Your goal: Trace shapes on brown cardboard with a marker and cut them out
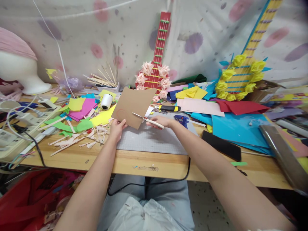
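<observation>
A brown sheet of cardboard (134,102) is held up over the grey cutting mat (154,141), tilted toward me. My left hand (117,129) pinches its lower left corner, thumb on the near face. Close to that corner a faint reddish curved line is drawn on the cardboard. My right hand (157,122) grips a pair of scissors with pale handles (156,124). Their metal blades point left, and one blade lies across the front of the cardboard near its lower right edge. The other blade is mostly hidden behind the sheet.
Paper scraps (81,136) and a power strip (14,141) lie to the left. A red paper guitar (156,69) stands behind. Toward the right are a yellow-and-black utility knife (169,108), a blue glue gun (181,120), a black phone (221,145) and blue sheets (240,131).
</observation>
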`<action>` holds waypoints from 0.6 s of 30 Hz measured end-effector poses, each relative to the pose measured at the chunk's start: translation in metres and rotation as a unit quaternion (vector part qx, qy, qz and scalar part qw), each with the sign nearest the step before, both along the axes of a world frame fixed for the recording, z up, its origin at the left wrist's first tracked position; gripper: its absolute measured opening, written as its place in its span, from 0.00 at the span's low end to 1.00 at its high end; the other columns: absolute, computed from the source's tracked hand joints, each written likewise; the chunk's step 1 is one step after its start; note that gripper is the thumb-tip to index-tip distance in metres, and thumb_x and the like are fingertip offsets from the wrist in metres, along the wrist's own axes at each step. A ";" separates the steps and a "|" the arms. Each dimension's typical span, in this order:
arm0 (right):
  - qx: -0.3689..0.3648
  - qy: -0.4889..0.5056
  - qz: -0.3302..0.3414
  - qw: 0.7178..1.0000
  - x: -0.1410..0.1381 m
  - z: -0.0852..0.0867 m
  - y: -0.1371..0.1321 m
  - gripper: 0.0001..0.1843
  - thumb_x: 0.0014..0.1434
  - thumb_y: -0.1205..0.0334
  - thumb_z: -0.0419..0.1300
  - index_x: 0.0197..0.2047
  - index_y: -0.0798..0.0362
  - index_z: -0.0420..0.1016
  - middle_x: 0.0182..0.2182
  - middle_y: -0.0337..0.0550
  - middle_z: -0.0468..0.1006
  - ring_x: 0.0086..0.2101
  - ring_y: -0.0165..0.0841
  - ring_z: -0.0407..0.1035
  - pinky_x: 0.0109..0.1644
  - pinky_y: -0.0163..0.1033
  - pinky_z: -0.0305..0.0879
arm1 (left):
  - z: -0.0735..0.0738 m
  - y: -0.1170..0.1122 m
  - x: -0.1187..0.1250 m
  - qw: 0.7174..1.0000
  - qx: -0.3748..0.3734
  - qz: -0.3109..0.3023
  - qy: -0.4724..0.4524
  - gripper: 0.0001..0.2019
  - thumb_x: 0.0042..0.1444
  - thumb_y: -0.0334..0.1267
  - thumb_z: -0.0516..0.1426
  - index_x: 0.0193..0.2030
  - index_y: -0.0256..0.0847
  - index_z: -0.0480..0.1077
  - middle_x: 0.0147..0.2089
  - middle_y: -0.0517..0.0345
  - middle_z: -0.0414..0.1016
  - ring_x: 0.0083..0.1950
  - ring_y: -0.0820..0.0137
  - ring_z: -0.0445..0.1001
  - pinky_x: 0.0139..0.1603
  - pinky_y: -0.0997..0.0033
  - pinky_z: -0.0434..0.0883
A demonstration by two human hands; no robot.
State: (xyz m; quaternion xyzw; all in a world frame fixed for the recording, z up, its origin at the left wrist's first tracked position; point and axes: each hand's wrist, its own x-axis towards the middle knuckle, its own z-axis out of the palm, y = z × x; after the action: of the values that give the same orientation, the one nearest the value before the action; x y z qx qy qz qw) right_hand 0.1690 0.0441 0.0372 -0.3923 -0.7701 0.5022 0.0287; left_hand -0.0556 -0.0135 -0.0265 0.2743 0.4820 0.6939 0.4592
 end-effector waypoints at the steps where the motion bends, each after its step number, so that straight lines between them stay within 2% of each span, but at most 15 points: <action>1: 0.006 0.004 0.001 1.000 0.001 -0.001 0.000 0.24 0.47 0.39 0.57 0.27 0.55 0.65 0.19 0.35 0.62 0.19 0.23 0.57 0.20 0.30 0.55 | 0.000 0.000 0.000 1.000 -0.001 0.001 -0.001 0.13 0.39 0.31 0.63 0.34 0.36 0.68 0.36 0.54 0.74 0.35 0.73 0.73 0.40 0.68 0.71; 8: 0.075 -0.006 0.008 0.997 -0.001 -0.005 -0.001 0.27 0.46 0.36 0.55 0.25 0.56 0.65 0.19 0.35 0.63 0.19 0.22 0.59 0.22 0.30 0.54 | 0.002 0.001 -0.003 1.000 -0.007 -0.003 -0.022 0.12 0.39 0.31 0.63 0.34 0.37 0.69 0.36 0.56 0.74 0.36 0.74 0.73 0.42 0.69 0.70; 18: 0.038 0.005 0.024 0.999 -0.004 0.000 -0.007 0.27 0.46 0.36 0.55 0.27 0.55 0.63 0.18 0.33 0.61 0.18 0.22 0.57 0.21 0.29 0.54 | 0.003 -0.005 -0.001 0.999 0.011 -0.004 -0.031 0.11 0.41 0.32 0.62 0.34 0.38 0.68 0.37 0.57 0.74 0.38 0.74 0.72 0.42 0.71 0.69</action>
State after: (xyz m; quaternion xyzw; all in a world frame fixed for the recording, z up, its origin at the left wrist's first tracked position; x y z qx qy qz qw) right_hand 0.1651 0.0373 0.0368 -0.3697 -0.7976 0.4753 0.0355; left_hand -0.0562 -0.0180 -0.0237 0.2598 0.4586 0.7055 0.4738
